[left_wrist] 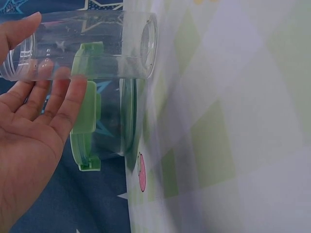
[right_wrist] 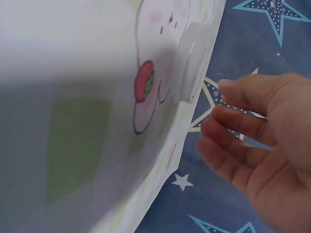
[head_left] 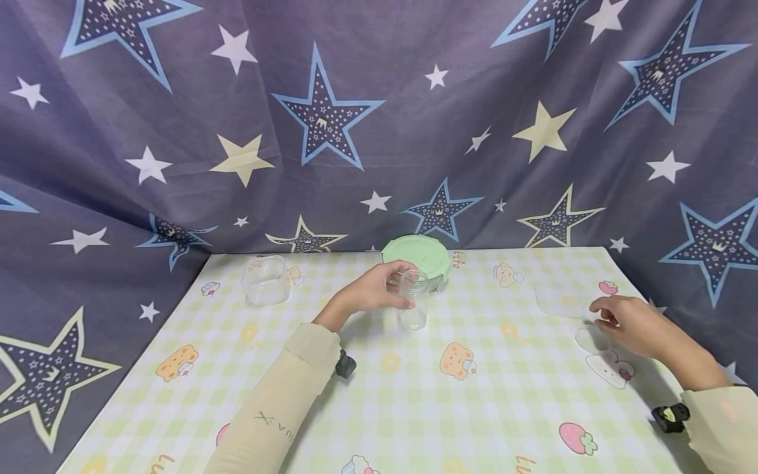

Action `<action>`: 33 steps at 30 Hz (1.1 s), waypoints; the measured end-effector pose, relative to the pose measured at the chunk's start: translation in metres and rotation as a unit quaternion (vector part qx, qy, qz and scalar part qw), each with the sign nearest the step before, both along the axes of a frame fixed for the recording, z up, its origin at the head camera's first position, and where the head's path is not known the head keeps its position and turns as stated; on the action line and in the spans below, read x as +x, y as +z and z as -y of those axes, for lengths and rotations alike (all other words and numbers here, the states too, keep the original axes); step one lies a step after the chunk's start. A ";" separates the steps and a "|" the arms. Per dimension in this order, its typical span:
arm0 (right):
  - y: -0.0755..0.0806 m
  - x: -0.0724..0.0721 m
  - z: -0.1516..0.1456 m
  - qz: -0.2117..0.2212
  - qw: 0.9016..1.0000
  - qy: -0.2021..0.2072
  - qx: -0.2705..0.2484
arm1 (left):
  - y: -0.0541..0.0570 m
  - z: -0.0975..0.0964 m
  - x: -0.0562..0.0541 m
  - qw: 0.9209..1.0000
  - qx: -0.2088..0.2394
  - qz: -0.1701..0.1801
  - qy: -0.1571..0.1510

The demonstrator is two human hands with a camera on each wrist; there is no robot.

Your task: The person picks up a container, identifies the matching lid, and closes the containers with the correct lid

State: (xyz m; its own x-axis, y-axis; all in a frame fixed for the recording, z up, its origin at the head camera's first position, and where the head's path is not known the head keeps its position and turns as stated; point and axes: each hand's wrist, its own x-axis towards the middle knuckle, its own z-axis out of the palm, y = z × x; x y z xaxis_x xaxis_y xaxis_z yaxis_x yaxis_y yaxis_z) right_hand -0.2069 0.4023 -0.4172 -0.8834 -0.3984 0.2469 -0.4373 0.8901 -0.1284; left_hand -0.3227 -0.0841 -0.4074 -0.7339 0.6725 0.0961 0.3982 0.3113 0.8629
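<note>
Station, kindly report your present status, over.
Left grip around upright clear jar. Right grip empty, near clear plastic piece. Green-lidded container behind jar, possible obstacle.

The right hand (right_wrist: 257,141) reaches in from the right side of the view, palm partly showing, its fingers loosely bent and its thumb lying uppermost, apart from the fingertips; just beyond the fingertips, near the edge of the bench (right_wrist: 77,150), sits a clear plastic piece (right_wrist: 194,63), apart from the hand; the bench's pale covering carries green checks and a white cartoon figure (right_wrist: 163,36) with a red strawberry (right_wrist: 144,81), and a shadow darkens its lower part; past the edge hangs dark blue fabric (right_wrist: 204,196) printed with stars, one small and white.
</note>
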 end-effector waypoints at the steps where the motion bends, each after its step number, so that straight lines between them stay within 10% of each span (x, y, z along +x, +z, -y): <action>1: -0.001 0.000 -0.002 0.008 1.000 -0.002 -0.001 | 0.000 0.000 0.000 1.000 0.000 0.000 0.000; 33: -0.004 -0.004 -0.015 0.145 0.989 -0.032 -0.024 | 0.002 0.000 0.000 1.000 -0.011 -0.005 0.001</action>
